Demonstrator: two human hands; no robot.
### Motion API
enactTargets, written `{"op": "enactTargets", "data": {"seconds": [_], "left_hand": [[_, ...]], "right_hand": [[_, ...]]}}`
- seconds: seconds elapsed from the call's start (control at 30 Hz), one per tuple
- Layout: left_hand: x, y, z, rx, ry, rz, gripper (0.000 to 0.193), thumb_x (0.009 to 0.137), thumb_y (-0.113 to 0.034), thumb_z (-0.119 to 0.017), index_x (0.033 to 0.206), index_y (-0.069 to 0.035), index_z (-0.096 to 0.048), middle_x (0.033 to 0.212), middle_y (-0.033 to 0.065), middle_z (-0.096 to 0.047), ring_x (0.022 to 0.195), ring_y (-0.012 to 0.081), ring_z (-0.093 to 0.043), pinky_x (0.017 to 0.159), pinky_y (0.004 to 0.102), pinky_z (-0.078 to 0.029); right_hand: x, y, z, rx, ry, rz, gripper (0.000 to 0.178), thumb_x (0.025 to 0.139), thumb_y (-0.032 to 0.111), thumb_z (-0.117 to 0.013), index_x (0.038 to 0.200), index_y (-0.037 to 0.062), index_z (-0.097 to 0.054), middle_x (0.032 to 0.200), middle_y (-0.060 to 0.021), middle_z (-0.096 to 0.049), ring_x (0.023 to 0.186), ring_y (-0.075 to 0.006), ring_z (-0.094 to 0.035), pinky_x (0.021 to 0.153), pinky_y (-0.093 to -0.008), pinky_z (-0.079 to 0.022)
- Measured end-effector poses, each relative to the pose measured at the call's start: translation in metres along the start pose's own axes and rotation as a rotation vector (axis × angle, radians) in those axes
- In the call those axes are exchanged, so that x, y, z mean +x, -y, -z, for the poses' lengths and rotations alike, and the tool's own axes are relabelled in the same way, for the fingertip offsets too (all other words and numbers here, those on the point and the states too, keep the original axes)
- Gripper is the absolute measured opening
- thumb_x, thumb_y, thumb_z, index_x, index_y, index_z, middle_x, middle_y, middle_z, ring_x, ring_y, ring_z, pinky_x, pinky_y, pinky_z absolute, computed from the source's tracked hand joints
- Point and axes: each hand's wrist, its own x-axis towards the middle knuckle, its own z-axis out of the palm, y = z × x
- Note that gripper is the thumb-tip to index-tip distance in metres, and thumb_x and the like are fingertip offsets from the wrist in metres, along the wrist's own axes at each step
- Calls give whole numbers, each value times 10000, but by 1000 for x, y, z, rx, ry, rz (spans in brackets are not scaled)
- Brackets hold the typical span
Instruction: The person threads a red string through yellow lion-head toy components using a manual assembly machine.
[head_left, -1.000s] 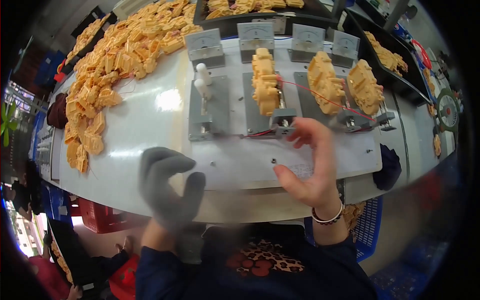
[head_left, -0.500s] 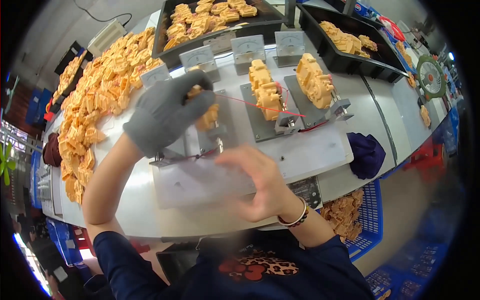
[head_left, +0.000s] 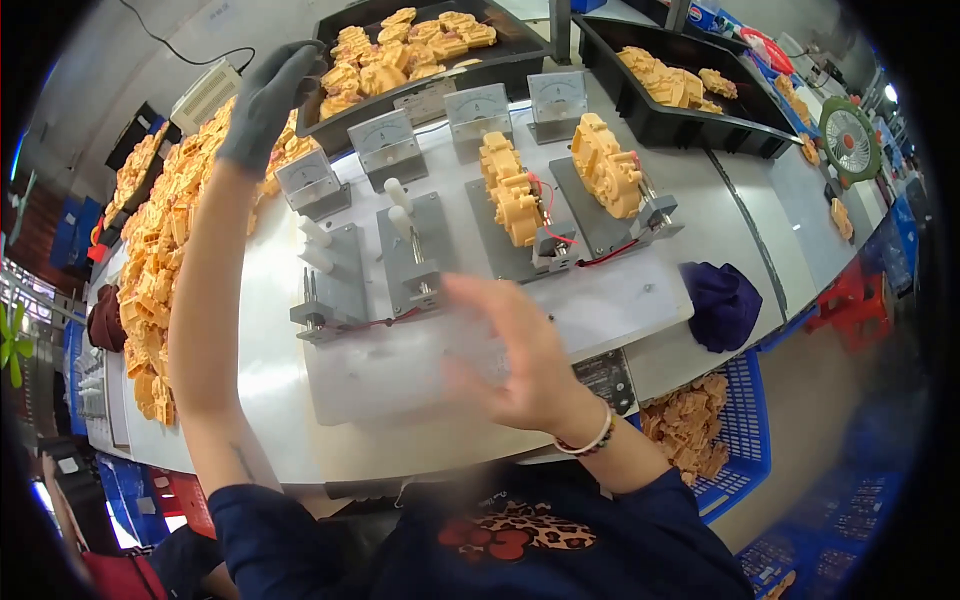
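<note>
My gloved left hand [head_left: 268, 108] reaches to the left rim of a black tray [head_left: 420, 98], its fingers curled; what they hold, if anything, is hidden. Yellow plastic housings [head_left: 383, 78] lie inside that tray. My bare right hand [head_left: 525, 360], blurred, hovers above the white base [head_left: 400, 375] with fingers apart and nothing in them. Behind it, a grey fixture [head_left: 408, 245] shows bare white pegs, as does the fixture [head_left: 335, 275] to its left. Two more fixtures each carry a yellow housing, one [head_left: 512, 190] with red wire and one [head_left: 607, 168] farther right.
Small panel meters [head_left: 388, 145] stand behind the fixtures. Loose yellow housings [head_left: 165, 270] are heaped on the left. Another black tray [head_left: 690, 120] holds more at the back right. A purple cloth [head_left: 722, 307], a blue basket [head_left: 745, 425] and a green fan [head_left: 848, 142] are at the right.
My left hand has moved from the second fixture up and left to the tray. The yellow housing is gone from that fixture, baring its pegs. My right hand stays about where it was.
</note>
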Motion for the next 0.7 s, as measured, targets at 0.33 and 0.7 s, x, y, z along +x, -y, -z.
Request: {"op": "enactTargets", "data": {"seconds": [0.33, 0.7], "left_hand": [[-251, -59, -20, 542, 185, -532, 217, 574, -114, -710, 759, -59, -612, 681, 77, -575, 647, 262, -555, 600, 357, -434], [-267, -11, -50, 483, -96, -11, 128, 651, -87, -696, 754, -89, -621, 762, 64, -604, 741, 282, -569, 681, 386, -463]], "right_hand": [[-2, -21, 79, -437, 293, -165, 109, 745, 2, -687, 834, 7, -624, 841, -127, -562, 799, -252, -574, 697, -293, -504], [-7, -27, 76, -420, 163, -236, 123, 696, 24, -718, 806, 19, -662, 784, -81, -575, 782, -246, -539, 693, -324, -440]]}}
